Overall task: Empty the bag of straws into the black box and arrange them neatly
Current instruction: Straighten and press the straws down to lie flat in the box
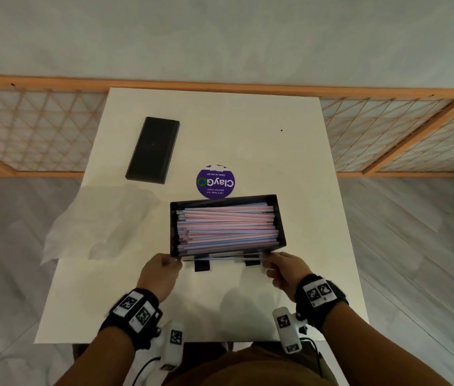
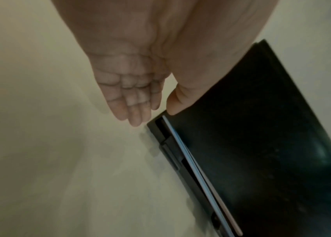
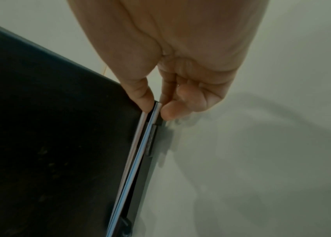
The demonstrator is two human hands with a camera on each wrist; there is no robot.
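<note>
The black box (image 1: 280, 218) stands mid-table, filled with pink and blue striped straws (image 1: 226, 224) lying lengthwise. Two loose straws (image 1: 220, 257) lie in the ledge along its near foot. My right hand (image 1: 265, 259) pinches their right ends between thumb and forefinger, shown close up in the right wrist view as right hand (image 3: 156, 109) on straws (image 3: 138, 154). My left hand (image 1: 177, 260) is at their left end. In the left wrist view the left hand (image 2: 156, 115) has relaxed fingers and its thumb tip touches the box front (image 2: 262, 128) by the straw (image 2: 191, 162).
The empty clear bag (image 1: 95, 227) lies crumpled at the table's left edge. A black lid (image 1: 153, 150) sits at the back left. A round purple sticker (image 1: 215, 181) is just behind the box. Bare white table (image 1: 248, 307) lies in front of the hands.
</note>
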